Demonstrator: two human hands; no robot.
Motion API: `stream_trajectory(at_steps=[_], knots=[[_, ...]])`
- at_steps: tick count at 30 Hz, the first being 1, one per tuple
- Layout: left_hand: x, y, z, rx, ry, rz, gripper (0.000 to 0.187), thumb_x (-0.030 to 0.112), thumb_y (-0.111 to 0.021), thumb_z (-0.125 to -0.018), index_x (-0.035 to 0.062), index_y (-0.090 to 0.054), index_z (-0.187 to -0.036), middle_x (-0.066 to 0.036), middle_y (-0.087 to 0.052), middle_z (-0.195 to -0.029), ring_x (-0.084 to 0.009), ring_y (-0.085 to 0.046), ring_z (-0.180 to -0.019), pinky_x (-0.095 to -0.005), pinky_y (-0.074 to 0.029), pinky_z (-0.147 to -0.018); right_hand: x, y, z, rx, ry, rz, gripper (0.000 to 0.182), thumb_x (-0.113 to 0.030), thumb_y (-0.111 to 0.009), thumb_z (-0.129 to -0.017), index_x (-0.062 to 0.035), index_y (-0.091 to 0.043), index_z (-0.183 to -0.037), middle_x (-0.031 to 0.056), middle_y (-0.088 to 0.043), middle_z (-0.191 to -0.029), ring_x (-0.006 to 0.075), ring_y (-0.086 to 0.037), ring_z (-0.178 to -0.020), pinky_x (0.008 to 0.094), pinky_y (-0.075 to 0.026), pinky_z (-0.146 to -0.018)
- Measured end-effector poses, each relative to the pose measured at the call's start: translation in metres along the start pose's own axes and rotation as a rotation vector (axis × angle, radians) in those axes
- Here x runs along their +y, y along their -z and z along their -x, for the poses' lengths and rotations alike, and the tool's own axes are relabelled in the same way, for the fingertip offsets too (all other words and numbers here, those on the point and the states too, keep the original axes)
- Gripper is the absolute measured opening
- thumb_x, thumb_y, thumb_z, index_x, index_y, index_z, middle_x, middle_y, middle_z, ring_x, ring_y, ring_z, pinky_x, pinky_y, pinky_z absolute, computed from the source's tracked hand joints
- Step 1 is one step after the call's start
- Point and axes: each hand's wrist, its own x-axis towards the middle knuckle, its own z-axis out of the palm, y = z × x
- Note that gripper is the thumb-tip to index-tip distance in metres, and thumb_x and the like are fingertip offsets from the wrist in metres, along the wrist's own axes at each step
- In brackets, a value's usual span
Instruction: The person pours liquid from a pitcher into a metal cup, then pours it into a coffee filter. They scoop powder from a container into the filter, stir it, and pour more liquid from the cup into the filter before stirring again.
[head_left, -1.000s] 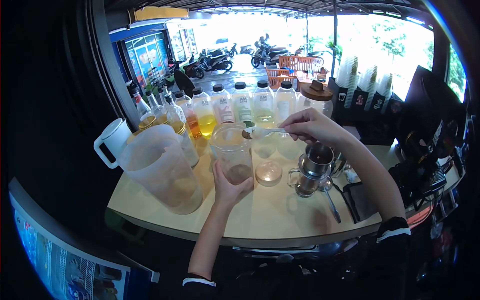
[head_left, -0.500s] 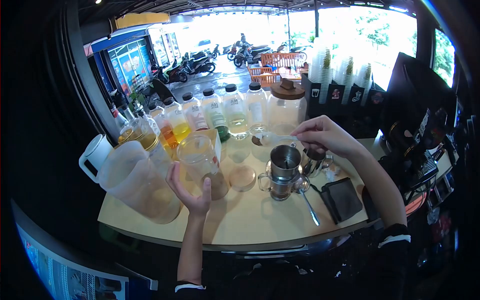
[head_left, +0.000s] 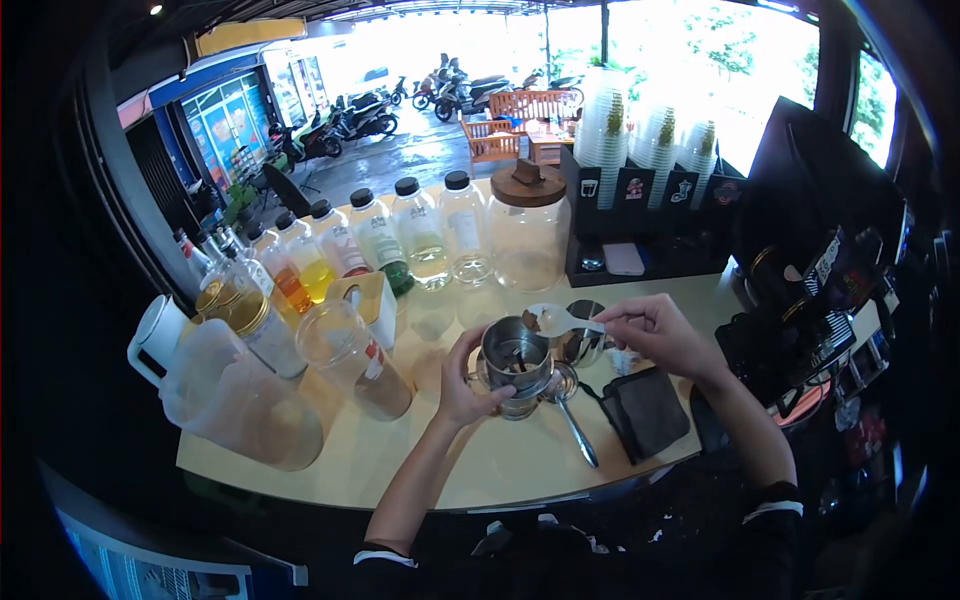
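My left hand [head_left: 470, 388] is wrapped round the side of a metal drip coffee filter [head_left: 515, 352], which sits upright on a glass mug mostly hidden by the hand. Between the thumb and fingers of my right hand [head_left: 660, 337] is a pale plastic scoop [head_left: 562, 320] with brown powder in its bowl, held just above the filter's right rim. Behind the filter, partly covered by the scoop, stands a metal cup [head_left: 582, 348]. A long-handled metal spoon [head_left: 575, 425] lies right of the filter. To the left is a clear jar [head_left: 350, 350] with brown powder low inside.
A large plastic pitcher [head_left: 235, 395] stands at the left. Several bottles [head_left: 465, 235] and a wooden-lidded jar [head_left: 530, 240] line the back. A dark pouch [head_left: 645, 415] lies at right, below a black cup holder [head_left: 640, 215]. The counter's front edge [head_left: 330, 503] is close.
My left hand has left the clear powder jar and moved right to grip the drip filter. My right hand has brought the loaded scoop down over the filter's rim. The view has shifted.
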Motion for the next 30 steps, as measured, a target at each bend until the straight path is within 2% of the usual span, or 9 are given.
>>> stream_trajectory(at_steps=[2,4,8,13,30], knots=[[-0.016,0.0,0.007,0.027,0.016,0.002,0.083,0.038,-0.083,-0.059,-0.0016,-0.049,-0.125,-0.014,-0.056,-0.12,-0.0245,-0.053,-0.115,-0.0381,-0.038,-0.102,0.007,-0.004,0.0,0.023,-0.001,-0.007,0.019,-0.008,-0.059,-0.09,0.0035,-0.066,-0.105,-0.0014,-0.06,-0.071,0.0026,-0.053,-0.065,0.0189,-0.043,-0.057],[-0.016,-0.001,0.011,0.057,0.028,0.042,0.081,0.04,-0.083,-0.059,-0.0018,-0.052,-0.121,-0.014,-0.058,-0.117,-0.0251,-0.054,-0.113,-0.0381,-0.039,-0.101,0.016,-0.006,0.0,0.041,0.132,0.01,0.019,-0.006,-0.058,-0.091,0.0025,-0.066,-0.105,-0.001,-0.061,-0.072,0.0027,-0.053,-0.066,0.0195,-0.043,-0.057],[-0.013,-0.003,0.011,0.083,0.049,0.086,0.079,0.041,-0.083,-0.058,-0.0023,-0.055,-0.118,-0.014,-0.058,-0.117,-0.025,-0.055,-0.112,-0.0379,-0.04,-0.099,0.01,-0.012,0.003,0.068,0.062,0.08,0.018,-0.005,-0.059,-0.09,0.0017,-0.067,-0.105,-0.0008,-0.061,-0.073,0.0026,-0.052,-0.065,0.0193,-0.043,-0.058],[-0.008,-0.002,0.009,0.06,0.018,0.044,0.078,0.04,-0.082,-0.059,-0.0035,-0.055,-0.118,-0.015,-0.059,-0.115,-0.0246,-0.057,-0.109,-0.0365,-0.042,-0.097,0.016,-0.016,0.002,0.122,0.108,0.096,0.017,-0.004,-0.06,-0.089,0.0018,-0.068,-0.104,0.0003,-0.061,-0.073,0.0016,-0.05,-0.065,0.0194,-0.042,-0.056],[-0.011,-0.002,0.012,0.061,0.012,0.02,0.078,0.04,-0.08,-0.061,-0.0043,-0.054,-0.119,-0.016,-0.058,-0.116,-0.026,-0.056,-0.111,-0.0372,-0.041,-0.098,0.008,-0.018,0.003,0.109,0.158,0.184,0.017,-0.002,-0.06,-0.088,0.0014,-0.068,-0.103,0.0034,-0.066,-0.075,0.0014,-0.05,-0.064,0.0195,-0.042,-0.055]])
